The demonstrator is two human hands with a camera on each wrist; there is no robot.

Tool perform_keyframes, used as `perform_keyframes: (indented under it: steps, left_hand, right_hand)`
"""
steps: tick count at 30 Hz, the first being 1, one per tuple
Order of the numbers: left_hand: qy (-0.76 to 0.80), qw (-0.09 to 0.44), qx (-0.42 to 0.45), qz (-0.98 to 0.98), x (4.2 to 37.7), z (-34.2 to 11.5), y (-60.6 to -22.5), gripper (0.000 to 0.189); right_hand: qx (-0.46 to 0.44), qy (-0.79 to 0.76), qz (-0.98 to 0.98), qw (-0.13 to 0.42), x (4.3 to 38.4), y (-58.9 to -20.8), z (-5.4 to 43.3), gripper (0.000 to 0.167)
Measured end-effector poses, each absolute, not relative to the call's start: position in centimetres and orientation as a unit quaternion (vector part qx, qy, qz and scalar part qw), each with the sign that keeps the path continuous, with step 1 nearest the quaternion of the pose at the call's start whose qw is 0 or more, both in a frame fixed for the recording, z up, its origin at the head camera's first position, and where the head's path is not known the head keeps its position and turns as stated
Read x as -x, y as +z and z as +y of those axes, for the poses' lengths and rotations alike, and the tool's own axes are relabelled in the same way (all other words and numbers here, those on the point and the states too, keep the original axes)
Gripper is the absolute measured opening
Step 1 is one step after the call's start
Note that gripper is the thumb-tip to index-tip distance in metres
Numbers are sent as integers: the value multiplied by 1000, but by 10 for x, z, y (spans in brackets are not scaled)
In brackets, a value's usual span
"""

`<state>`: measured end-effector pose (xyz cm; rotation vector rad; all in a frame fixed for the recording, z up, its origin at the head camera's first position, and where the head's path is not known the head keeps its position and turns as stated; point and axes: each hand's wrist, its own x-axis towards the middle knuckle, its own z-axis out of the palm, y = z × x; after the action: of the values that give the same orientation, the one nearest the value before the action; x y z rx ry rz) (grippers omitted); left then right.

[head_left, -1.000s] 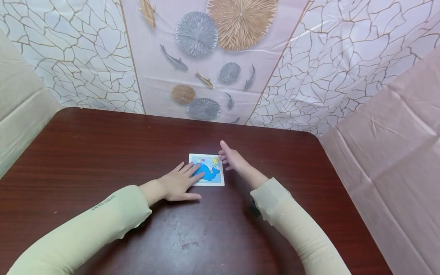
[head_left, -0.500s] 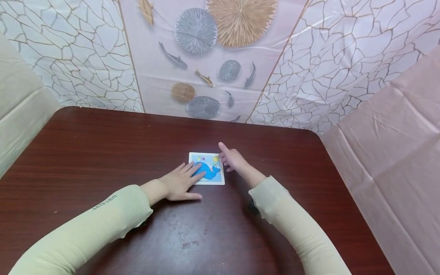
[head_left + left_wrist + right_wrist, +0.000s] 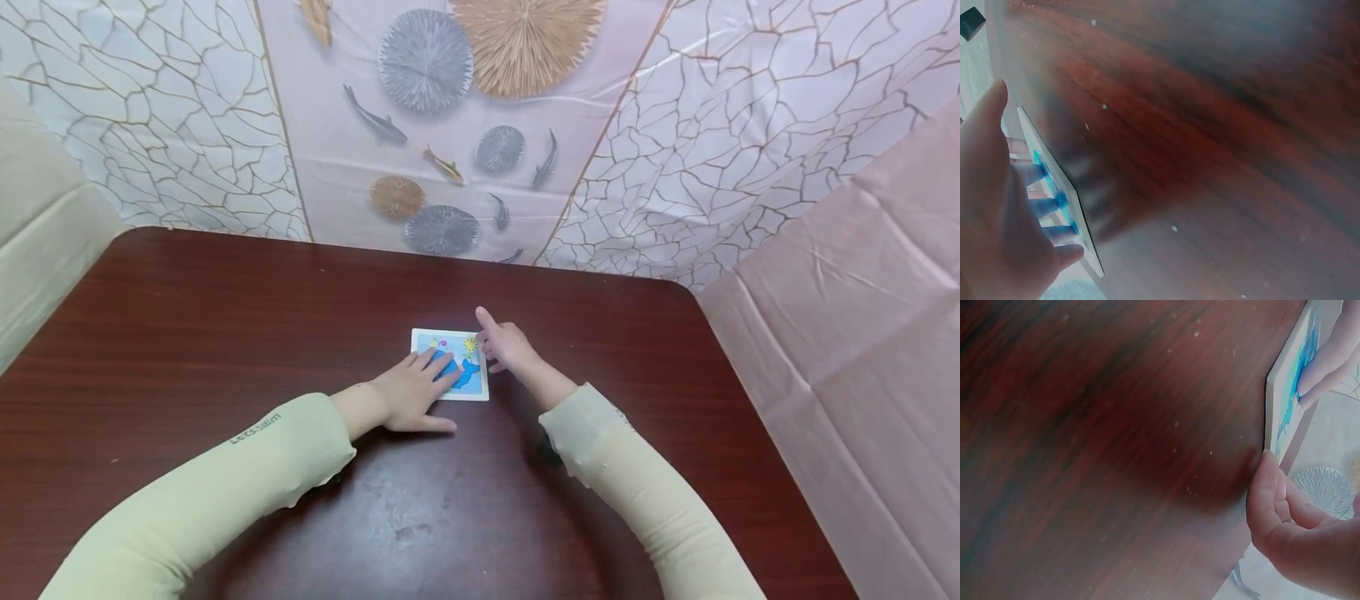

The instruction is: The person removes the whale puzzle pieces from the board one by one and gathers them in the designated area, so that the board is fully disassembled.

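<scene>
A square picture board (image 3: 474,390) with a white border, a blue whale and a yellow sun lies flat on the table. My left hand (image 3: 411,397) rests across its left part, fingers spread and straight, covering much of the whale; its thumb points right, off the near edge. At the right edge, near the sun, is my right hand (image 3: 512,347), thumb raised and fingers bent loosely. In the right wrist view, one fingertip (image 3: 1266,457) touches the corner of the board (image 3: 1275,403). The left wrist view shows the other hand's fingers (image 3: 1041,208) on the picture.
The dark reddish-brown table (image 3: 225,317) spreads around the board. Behind it hangs a patterned cloth (image 3: 345,200) with fish and round shapes. A plain pinkish cloth (image 3: 847,333) borders the right side, and a pale one (image 3: 45,208) the left.
My left hand has slid rightward over the board, covering more of the whale. My right hand has stayed at the right edge almost unmoved. The head view has tilted slightly downward.
</scene>
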<state>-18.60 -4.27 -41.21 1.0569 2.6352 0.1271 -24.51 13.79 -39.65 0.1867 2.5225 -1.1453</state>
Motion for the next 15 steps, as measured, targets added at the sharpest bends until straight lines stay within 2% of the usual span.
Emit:
perform_keyframes:
  steps: [15]
  left_hand:
    - [33,164,-359,918,187,-40,-416,89]
  right_hand:
    - [-46,-397,894,200,251,-395,139,68]
